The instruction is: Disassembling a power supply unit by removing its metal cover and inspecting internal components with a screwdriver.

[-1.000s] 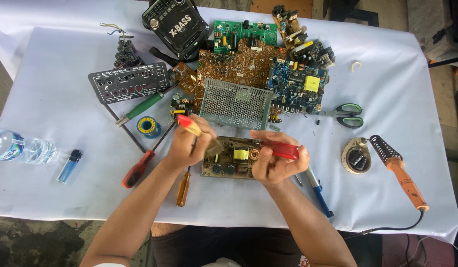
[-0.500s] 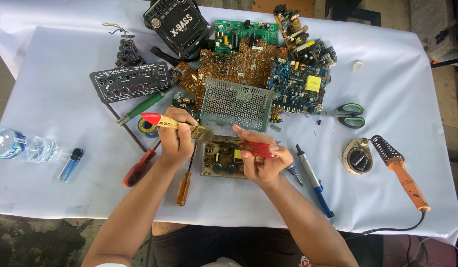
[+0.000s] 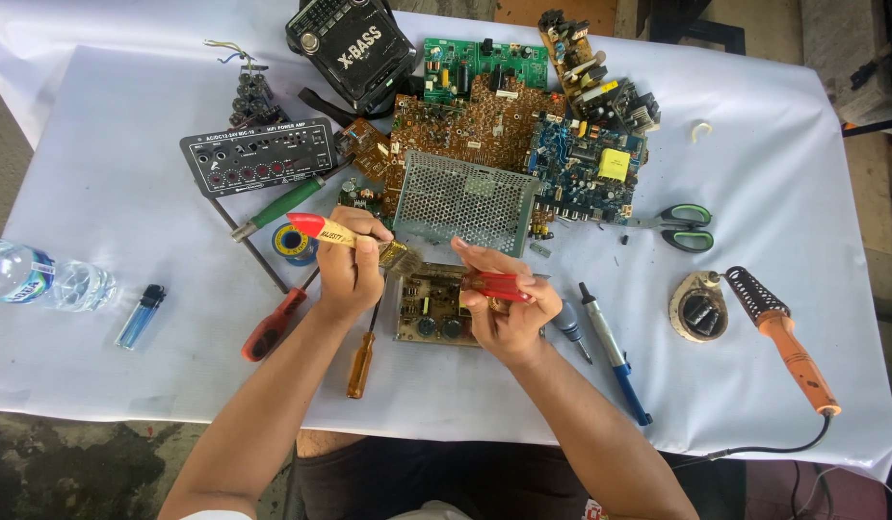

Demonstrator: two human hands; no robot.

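My left hand (image 3: pixel 352 268) grips a paintbrush (image 3: pixel 323 229) with a red and yellow handle. The brush lies nearly level, and its bristles point right over the top left corner of a small brown circuit board (image 3: pixel 429 306). My right hand (image 3: pixel 504 313) holds a red-handled screwdriver (image 3: pixel 496 286) across the right end of that board. The board lies flat on the white table cover, partly hidden by both hands.
Behind the board are a perforated metal cover (image 3: pixel 460 200), a pile of circuit boards (image 3: pixel 523 125) and a black radio (image 3: pixel 354 43). Left: amplifier panel (image 3: pixel 258 154), green screwdriver (image 3: pixel 277 207), solder spool (image 3: pixel 294 241), red screwdriver (image 3: pixel 271 325), bottle (image 3: pixel 32 274), lighter (image 3: pixel 140 316). Right: scissors (image 3: pixel 682 226), soldering iron (image 3: pixel 788 337).
Both hands have shifted a little to the left. The brush has turned from tilted to nearly level. The right hand keeps the red screwdriver.
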